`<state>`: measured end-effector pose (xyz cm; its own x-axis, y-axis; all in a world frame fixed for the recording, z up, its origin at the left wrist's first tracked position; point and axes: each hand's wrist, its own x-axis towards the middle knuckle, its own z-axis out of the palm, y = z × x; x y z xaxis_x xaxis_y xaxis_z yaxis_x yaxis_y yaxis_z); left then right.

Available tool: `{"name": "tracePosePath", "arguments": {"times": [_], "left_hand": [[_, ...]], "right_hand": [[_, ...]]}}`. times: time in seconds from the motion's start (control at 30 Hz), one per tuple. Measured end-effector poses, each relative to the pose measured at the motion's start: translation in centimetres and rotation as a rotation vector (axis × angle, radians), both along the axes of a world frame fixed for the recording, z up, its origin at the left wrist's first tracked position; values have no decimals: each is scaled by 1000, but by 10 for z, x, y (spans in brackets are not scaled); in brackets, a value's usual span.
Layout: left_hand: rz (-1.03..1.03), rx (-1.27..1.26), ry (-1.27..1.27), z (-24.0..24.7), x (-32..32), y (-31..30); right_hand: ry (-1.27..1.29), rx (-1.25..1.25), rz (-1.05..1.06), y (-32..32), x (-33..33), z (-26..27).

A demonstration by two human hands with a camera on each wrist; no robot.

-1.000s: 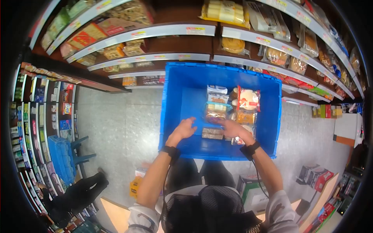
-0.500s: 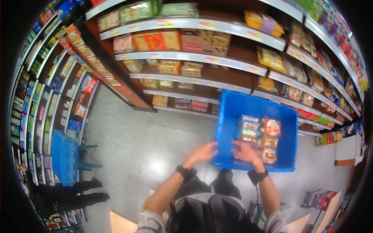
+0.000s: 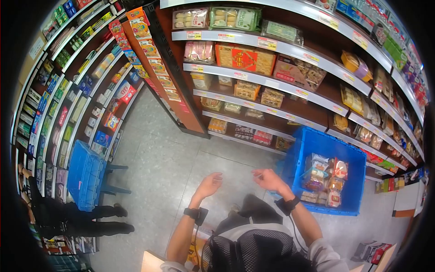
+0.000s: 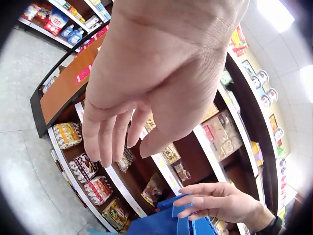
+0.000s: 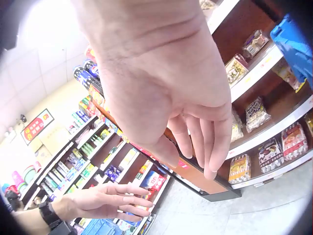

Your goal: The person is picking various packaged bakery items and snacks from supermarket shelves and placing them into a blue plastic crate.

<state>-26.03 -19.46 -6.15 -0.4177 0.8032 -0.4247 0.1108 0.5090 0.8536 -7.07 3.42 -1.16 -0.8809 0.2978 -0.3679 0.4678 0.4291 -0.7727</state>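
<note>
In the head view my left hand (image 3: 208,185) hovers over the floor with nothing in its loosely bent fingers. My right hand (image 3: 271,180) is also empty, held just left of the blue crate (image 3: 297,152). The left wrist view shows the fingers of the left hand (image 4: 151,83) hanging relaxed, with the other hand off to the lower right. Wrapped breads and cakes (image 3: 335,183) lie in two rows inside the crate, among them a red-edged packet (image 3: 340,168) and a clear pack with a light-blue band (image 3: 313,177).
Ahead stands a shelf unit with packaged cakes, including a red box (image 3: 244,59). An end panel hung with snack packets (image 3: 154,56) borders it. To the left, a person in dark clothes (image 3: 86,217) is beside a blue crate (image 3: 86,174) on a blue stand.
Both hands have come out of the crate, empty, and moved left of it. The head view has turned left, so the crate now appears farther right and more of the shelves shows.
</note>
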Motion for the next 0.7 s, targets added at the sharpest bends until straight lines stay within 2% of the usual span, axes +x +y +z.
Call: {"name": "tracePosePath", "arguments": {"times": [0.17, 0.43, 0.57, 0.7], "left_hand": [[135, 94, -117, -7, -34, 15], [178, 76, -259, -4, -131, 79], [247, 116, -292, -26, -170, 110], [281, 121, -342, -3, -199, 132]], "right_hand": [[35, -7, -36, 12, -49, -11], [131, 10, -108, 63, -144, -41], [200, -9, -83, 85, -194, -52], [138, -58, -115, 98, -237, -42]]}}
